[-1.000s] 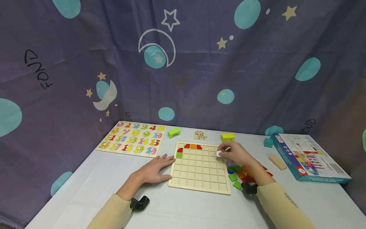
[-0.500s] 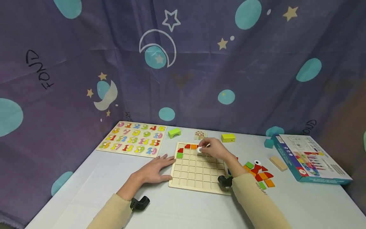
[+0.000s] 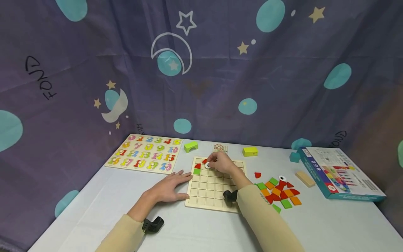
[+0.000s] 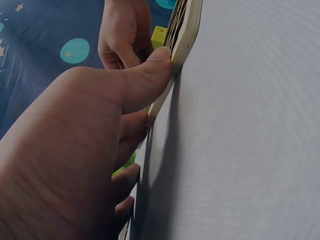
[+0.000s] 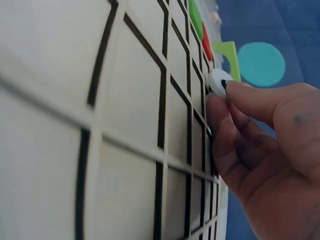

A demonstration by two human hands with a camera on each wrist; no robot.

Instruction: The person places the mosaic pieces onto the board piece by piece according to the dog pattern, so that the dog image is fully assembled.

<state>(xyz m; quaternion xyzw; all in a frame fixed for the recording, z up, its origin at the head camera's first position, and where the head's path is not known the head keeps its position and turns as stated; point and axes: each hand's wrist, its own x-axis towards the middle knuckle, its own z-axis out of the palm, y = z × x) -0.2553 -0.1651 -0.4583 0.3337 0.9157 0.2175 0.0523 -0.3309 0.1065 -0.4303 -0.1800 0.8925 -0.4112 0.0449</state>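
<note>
My left hand [image 3: 168, 187] lies flat on the worktop [image 3: 195, 227], fingers straight, thumb against the near-left edge of the grid board [image 3: 207, 196]. My right hand [image 3: 221, 162] reaches over the board and pinches a white disc [image 3: 207, 165] between thumb and fingertips, low over the second row, just beside the red piece [image 3: 198, 165] and green piece [image 3: 197, 171]; I can't quite tell whether it touches the board. Loose tiles [image 3: 280, 192] lie right of the board. Farther back sit the number puzzle [image 3: 146, 153] and box [image 3: 338, 173].
</note>
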